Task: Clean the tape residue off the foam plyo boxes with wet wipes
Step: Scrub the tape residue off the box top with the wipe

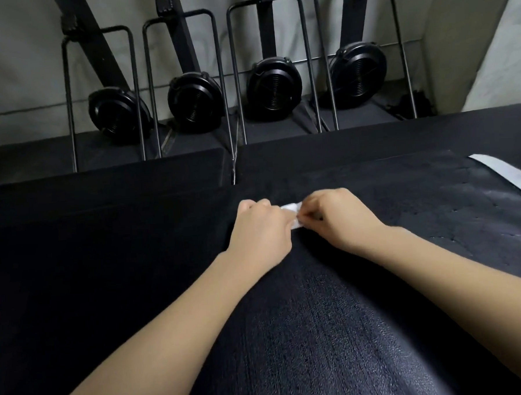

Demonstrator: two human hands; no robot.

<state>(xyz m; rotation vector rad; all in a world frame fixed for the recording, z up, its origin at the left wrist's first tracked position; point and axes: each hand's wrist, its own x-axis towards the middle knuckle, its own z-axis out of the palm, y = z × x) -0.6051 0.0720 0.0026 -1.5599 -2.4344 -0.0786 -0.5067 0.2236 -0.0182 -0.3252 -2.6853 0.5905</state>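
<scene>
Black textured foam filled the foreground, the top of the near foam plyo box point(320, 330), and both bare forearms reached out over it. At its middle the left hand point(259, 227) and right hand point(338, 217) met, fingers curled, each pinching one end of a small white wet wipe point(293, 212) bunched between them just above the box. Beyond the wipe, toward the box's far right corner, lay a white strip point(505, 172). Past the box's far edge, four black rowing machines point(273, 88) stood upright against a grey wall point(20, 74).
</scene>
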